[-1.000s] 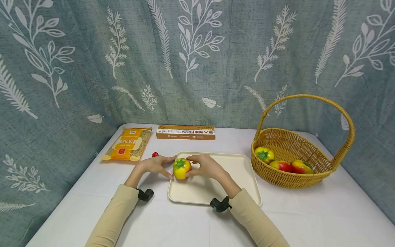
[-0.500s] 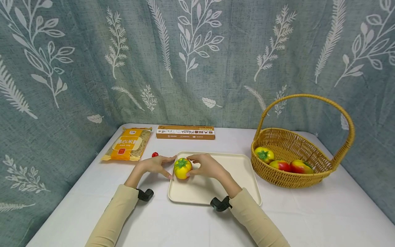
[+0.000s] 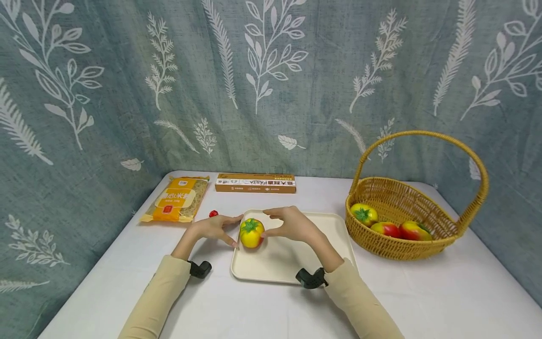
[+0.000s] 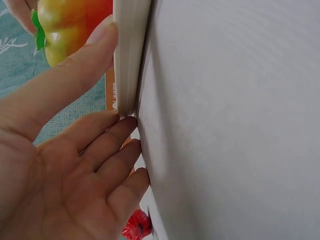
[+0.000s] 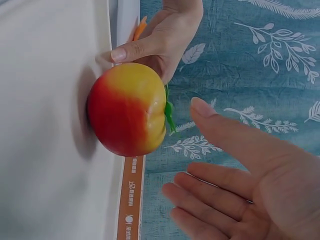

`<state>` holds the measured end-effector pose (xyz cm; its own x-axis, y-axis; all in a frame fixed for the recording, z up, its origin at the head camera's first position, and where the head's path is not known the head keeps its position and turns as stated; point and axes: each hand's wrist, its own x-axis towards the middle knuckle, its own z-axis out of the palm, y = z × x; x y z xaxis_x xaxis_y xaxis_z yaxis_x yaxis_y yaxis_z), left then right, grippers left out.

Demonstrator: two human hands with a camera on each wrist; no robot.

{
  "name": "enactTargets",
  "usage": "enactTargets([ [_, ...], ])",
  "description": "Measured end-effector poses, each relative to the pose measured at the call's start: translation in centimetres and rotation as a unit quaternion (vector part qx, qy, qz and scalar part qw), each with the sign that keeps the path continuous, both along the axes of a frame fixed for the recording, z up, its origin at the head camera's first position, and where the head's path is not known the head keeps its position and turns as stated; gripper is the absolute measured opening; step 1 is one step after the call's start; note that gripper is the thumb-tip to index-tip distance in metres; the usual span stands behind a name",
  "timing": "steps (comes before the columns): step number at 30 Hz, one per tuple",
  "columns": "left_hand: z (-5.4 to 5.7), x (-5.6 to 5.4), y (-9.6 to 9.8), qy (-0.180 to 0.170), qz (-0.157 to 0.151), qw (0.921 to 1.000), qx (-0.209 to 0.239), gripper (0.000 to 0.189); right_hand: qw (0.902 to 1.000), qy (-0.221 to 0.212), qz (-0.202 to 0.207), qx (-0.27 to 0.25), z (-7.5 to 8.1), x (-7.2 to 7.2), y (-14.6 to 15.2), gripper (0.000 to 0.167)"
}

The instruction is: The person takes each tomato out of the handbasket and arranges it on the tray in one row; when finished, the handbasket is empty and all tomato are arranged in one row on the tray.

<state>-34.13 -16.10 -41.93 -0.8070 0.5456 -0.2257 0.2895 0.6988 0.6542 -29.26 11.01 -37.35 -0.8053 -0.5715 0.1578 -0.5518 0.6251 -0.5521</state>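
Observation:
A yellow-and-red toy fruit with a green leafy top, like a tomato or persimmon, stands at the left end of the cream tray. My right hand hovers just right of it, thumb and fingers spread; the right wrist view shows a gap between that hand and the fruit. At the tray's left edge is my left hand. Its thumb touches the tray rim in the left wrist view, while the other fingers lie loosely extended along the outer side near the corner.
A wicker basket with a tall handle holds several similar toy fruits at the right. An orange noodle packet lies back left, a pasta box at the back. One small red item sits beyond my left hand.
My right hand has let go of the toy fruit and moved a little to the right. The fruit has turned slightly, showing red at its lower right. The left hand stays put.

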Motion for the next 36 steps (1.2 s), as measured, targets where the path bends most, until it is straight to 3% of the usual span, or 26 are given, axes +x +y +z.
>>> enactTargets([
  [10, -0.4, 0.0, -0.1, -0.002, 0.003, 1.0, 0.005, 0.093, 0.9997, 0.021, 0.009, 0.001, 0.7, 1.4, 2.4, 0.062],
  [23, -0.1, 0.2, 0.1, -0.006, -0.004, 0.9999, 0.008, 0.094, 0.9995, 0.028, -0.016, 0.007, 1.6, 2.9, 6.3, 0.063],
  [36, 0.1, 0.1, 0.0, 0.006, 0.002, 1.0, -0.004, 0.096, 0.9958, 0.054, -0.07, -0.022, 4.6, 2.8, 10.9, 0.063],
])
